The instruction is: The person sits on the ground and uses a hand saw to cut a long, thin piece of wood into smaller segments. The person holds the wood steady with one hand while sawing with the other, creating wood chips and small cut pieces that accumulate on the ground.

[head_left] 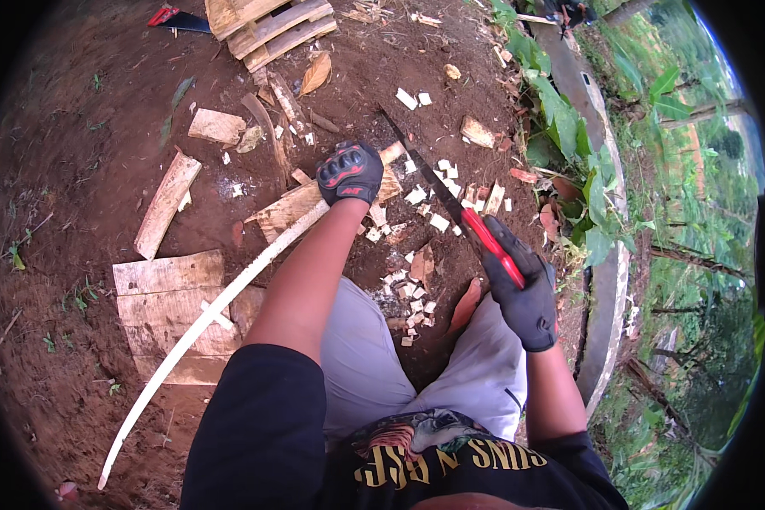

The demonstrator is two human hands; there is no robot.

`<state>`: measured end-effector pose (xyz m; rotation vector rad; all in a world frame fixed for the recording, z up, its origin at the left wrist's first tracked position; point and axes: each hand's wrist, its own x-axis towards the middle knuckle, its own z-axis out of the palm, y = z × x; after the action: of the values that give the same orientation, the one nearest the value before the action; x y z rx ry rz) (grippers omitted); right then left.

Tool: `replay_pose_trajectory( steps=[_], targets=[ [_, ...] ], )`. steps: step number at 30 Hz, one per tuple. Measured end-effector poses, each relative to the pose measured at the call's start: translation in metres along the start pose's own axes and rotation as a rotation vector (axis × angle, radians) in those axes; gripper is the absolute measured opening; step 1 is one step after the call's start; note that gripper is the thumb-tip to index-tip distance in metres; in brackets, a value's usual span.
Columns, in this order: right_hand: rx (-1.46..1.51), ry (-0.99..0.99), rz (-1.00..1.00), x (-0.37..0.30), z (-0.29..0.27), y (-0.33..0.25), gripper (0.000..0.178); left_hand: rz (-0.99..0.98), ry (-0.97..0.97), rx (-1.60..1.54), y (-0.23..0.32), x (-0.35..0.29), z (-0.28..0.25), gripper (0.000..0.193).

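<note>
My left hand (348, 174), in a black glove with red trim, is closed around a long, pale, curved wooden stick (204, 321). The stick's far end (393, 152) pokes out past my knuckles, above a split piece of wood (285, 210) on the ground. The other end sweeps down to the lower left. In my right hand (521, 285), also gloved in black, is the red handle of a long-bladed cutting tool (438, 189). Its dark, narrow blade points up and left, just beside the stick's far end. Whether its edge has teeth I cannot tell.
Several small cut pieces of pale wood (439, 223) lie scattered between my knees and the blade. Boards (166, 297) and split logs (168, 204) rest at left; stacked wood (289, 34) and a red-handled saw (178, 20) are farther off. A curb (608, 280) and plants (565, 119) border the right.
</note>
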<state>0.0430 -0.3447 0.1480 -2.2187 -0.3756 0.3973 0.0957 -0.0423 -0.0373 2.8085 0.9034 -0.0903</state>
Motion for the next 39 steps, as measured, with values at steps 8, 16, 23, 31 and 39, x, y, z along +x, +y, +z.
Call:
replay_pose_trajectory(
  steps=[8,16,23,31,39],
  targets=[
    [0.108,0.095,0.025,-0.020,0.051,0.069,0.050,0.008,-0.001,0.005,0.005,0.001,-0.007,0.045],
    [0.047,0.114,0.031,-0.070,-0.009,0.022,0.047,-0.018,-0.024,-0.005,0.006,0.004,-0.008,0.050],
    [0.160,0.071,-0.081,-0.011,0.026,0.014,0.047,-0.025,-0.022,-0.029,0.010,0.001,-0.014,0.049],
    [0.174,0.003,0.048,-0.021,0.033,0.019,0.044,-0.005,-0.020,-0.020,0.009,0.002,-0.009,0.044],
    [-0.003,0.025,-0.013,-0.056,-0.004,0.015,0.045,-0.015,0.001,-0.001,0.007,0.005,-0.006,0.045]
  ],
)
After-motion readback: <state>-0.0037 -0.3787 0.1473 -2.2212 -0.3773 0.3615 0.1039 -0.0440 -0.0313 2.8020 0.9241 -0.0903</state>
